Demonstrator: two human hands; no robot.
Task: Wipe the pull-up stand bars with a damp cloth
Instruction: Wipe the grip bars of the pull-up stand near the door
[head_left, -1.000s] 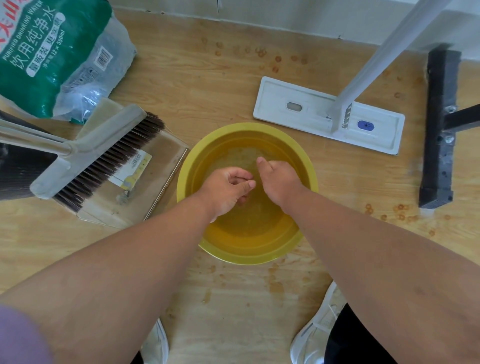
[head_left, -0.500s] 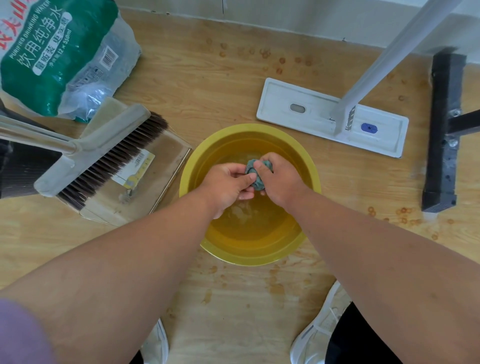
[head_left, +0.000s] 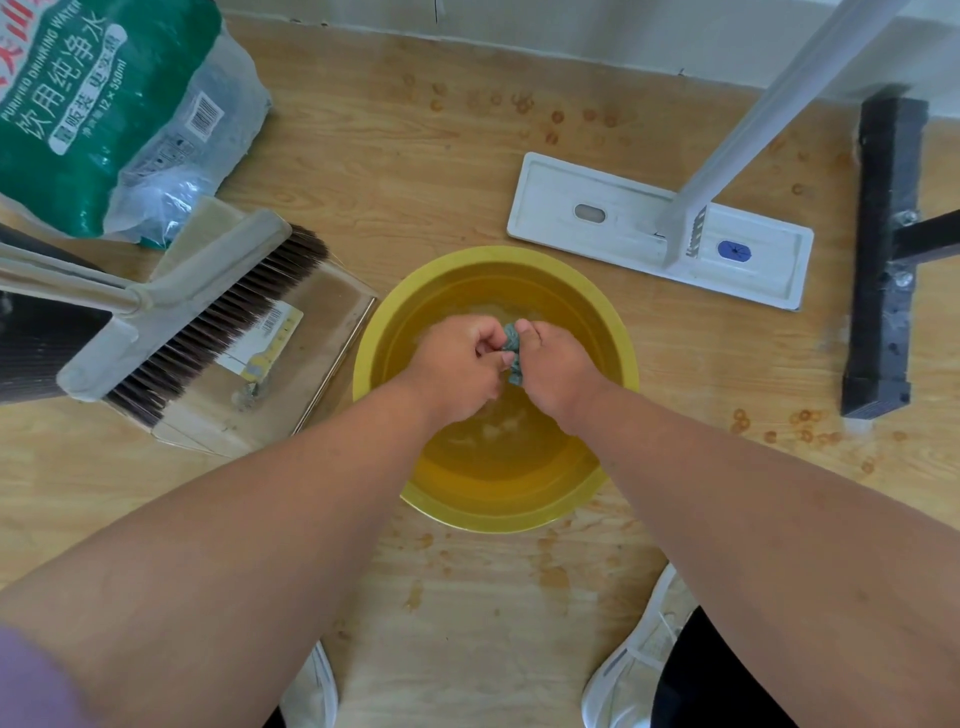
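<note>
Water pack (head_left: 104, 104): upper left of the frame, a green-and-clear shrink-wrapped pack of bottles lying on the wooden floor; no part in the job.
Broom and dustpan (head_left: 208, 322): left of centre, the bristles resting over the pan, just beside the basin.
Left hand (head_left: 457, 364): centre of the frame, above the water, fingers curled tight round one end of the cloth.
Cloth (head_left: 513, 345): a small grey-blue wad pinched between the two fists at centre, held over the basin, only a little of it showing.
Right hand (head_left: 556, 364): touching the left across the cloth, fingers and thumb curled round the other end.
Basin (head_left: 618, 364): yellow, holding rippled water, on the floor between the person's white shoes and the mop.
Mop (head_left: 660, 234): flat white head upper right of centre, handle running to the top edge.
Stand base (head_left: 883, 260): black bar at the far right with bolts and a crosspiece; probably the pull-up stand's foot.
Progress: early. By the look of it the cloth is wet and being wrung out; no bar is being wiped yet, so all the wiping seems left to do.
</note>
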